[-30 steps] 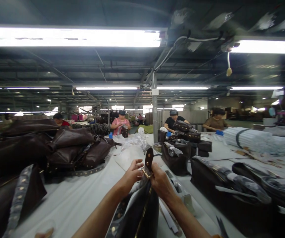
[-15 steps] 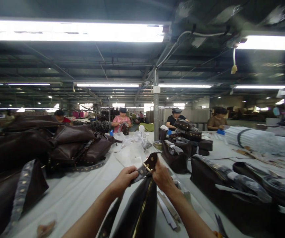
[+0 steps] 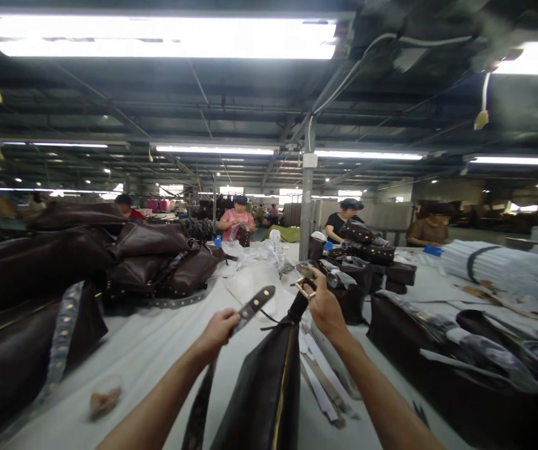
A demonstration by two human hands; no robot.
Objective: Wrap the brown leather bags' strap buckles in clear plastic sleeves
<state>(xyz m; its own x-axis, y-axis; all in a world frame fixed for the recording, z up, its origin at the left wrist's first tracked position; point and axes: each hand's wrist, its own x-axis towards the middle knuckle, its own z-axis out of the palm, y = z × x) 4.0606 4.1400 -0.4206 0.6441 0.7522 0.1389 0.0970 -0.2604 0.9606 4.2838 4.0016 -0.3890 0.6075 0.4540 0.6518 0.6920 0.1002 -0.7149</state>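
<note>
My left hand (image 3: 218, 329) is closed on a dark studded strap (image 3: 255, 302), its rounded tip pointing up and right. The strap hangs down below that hand toward the front edge of view. My right hand (image 3: 327, 307) pinches a gold-coloured buckle (image 3: 304, 287) at the upper end of a dark brown leather bag (image 3: 257, 381). The strap tip and the buckle are apart. A gold zipper runs along the bag's top, and a thin dark cord sticks out beside the buckle's tab. The bag lies between my forearms on the pale table cover (image 3: 156, 356).
Stacked brown bags (image 3: 147, 240) fill the left side. More bags (image 3: 418, 350) lie at right, with wrapped straps on them. Paper strips (image 3: 318, 381) lie right of my bag. Clear plastic (image 3: 254, 281) is heaped ahead, near a post (image 3: 306, 212). Several people work across the table.
The strap tip has come out of the buckle. My left hand has drawn it down and left, while my right hand has moved slightly right and up with the buckle. The view has shifted.
</note>
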